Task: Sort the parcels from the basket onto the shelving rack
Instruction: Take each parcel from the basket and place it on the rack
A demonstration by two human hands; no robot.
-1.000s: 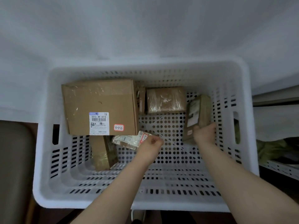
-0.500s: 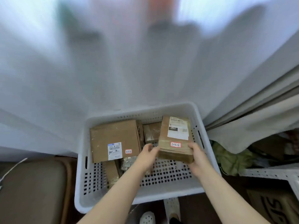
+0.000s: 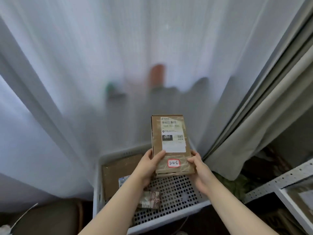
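A person holds a brown cardboard parcel (image 3: 171,145) above the white basket (image 3: 96,182), left hand (image 3: 149,168) and right hand (image 3: 198,168) each gripping a lower side edge. This keeps the red-bordered sticker (image 3: 173,163) marked "3-2-6" face up, apparently so the shelf code can be read. Inside the basket lie a larger cardboard box (image 3: 118,168) at its left and a small taped packet (image 3: 150,200) near its front; the shelving rack (image 3: 274,182) stands to the basket's right.

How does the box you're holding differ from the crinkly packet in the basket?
The box is stiff brown cardboard, larger; the packet is small, in crinkled wrap. The left hand and right hand hold the box above the basket; the packet lies on its floor. The box's sticker reads 3-2-6; the packet's markings are unreadable. Both are parcels.
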